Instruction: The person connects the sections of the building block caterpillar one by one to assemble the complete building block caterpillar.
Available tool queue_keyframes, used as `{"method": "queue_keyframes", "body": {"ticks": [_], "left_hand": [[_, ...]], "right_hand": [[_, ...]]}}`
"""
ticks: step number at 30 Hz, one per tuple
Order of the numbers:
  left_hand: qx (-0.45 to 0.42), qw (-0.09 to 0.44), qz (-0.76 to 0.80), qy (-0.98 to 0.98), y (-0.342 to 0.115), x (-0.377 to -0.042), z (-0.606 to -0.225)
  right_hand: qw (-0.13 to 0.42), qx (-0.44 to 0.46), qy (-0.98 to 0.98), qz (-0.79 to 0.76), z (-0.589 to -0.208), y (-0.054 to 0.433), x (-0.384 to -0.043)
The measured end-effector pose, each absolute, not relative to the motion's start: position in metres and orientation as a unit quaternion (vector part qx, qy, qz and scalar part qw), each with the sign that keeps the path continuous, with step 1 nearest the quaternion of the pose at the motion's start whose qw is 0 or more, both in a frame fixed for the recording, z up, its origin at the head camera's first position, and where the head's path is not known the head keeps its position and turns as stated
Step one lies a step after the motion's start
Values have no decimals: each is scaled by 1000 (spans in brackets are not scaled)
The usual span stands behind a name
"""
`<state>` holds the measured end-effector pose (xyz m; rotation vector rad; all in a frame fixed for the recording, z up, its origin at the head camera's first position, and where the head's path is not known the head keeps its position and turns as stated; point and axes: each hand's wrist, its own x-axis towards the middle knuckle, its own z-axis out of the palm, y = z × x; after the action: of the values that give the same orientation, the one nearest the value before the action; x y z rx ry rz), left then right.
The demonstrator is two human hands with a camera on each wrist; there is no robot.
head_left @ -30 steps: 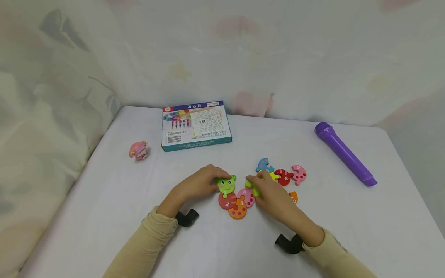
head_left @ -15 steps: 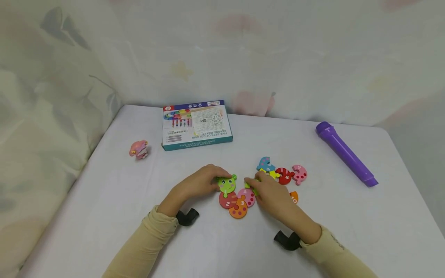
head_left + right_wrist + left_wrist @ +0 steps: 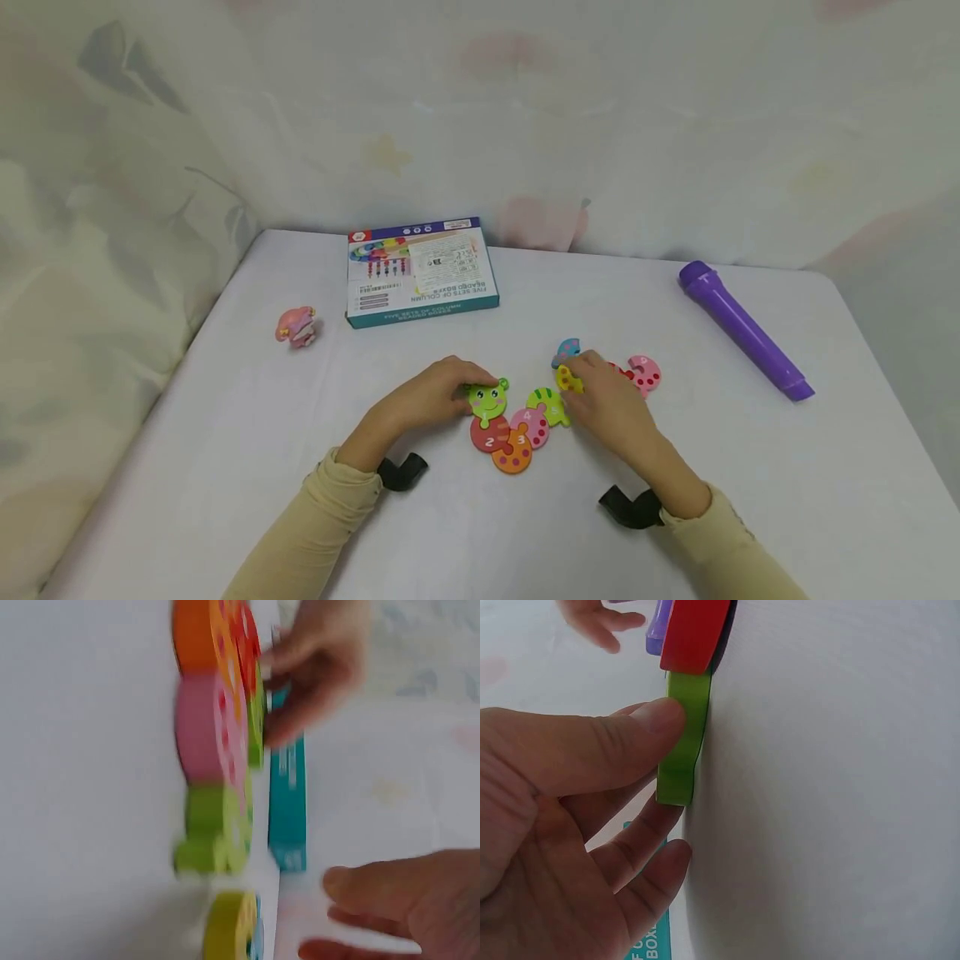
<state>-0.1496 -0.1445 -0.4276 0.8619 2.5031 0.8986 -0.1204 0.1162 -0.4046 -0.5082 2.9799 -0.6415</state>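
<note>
My left hand (image 3: 438, 393) pinches the green caterpillar-head puzzle piece (image 3: 488, 403), thumb on its side in the left wrist view. Joined to it in a curved row are a red piece (image 3: 487, 435) marked 2, an orange piece (image 3: 513, 457) marked 3, a pink piece (image 3: 534, 425) marked 4 and a light-green striped piece (image 3: 546, 405). My right hand (image 3: 611, 408) hovers by the loose yellow spotted piece (image 3: 567, 380); in the right wrist view its fingers are apart and hold nothing. Above the yellow piece lies a blue piece (image 3: 566, 352).
A pink spotted piece (image 3: 647, 372) and a partly hidden red piece lie beyond my right hand. A purple toy microphone (image 3: 742, 329) lies at the right. Further back is a flat bead-set box (image 3: 422, 273), with a small pink figurine (image 3: 297, 326) left of it.
The right hand has let go of the light-green piece, which now sits against the pink 4 piece. It has moved up and right towards the loose pieces. The left hand stays put.
</note>
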Motion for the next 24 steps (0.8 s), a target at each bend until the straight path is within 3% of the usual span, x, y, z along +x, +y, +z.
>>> {"method": "queue_keyframes", "body": {"ticks": [4,11,24], "left_hand": [[296,175,320,883,-146,-149,-427],[300,175,318,882,-145,-149,-428],[307,170,315,882,-145,-150,-427]], "right_hand": [[16,-96,983,-156,-402,121,-145],[111,-58,991,-54,-408,108,-181],[102,-163,977,-94,-409,91,-185]]}}
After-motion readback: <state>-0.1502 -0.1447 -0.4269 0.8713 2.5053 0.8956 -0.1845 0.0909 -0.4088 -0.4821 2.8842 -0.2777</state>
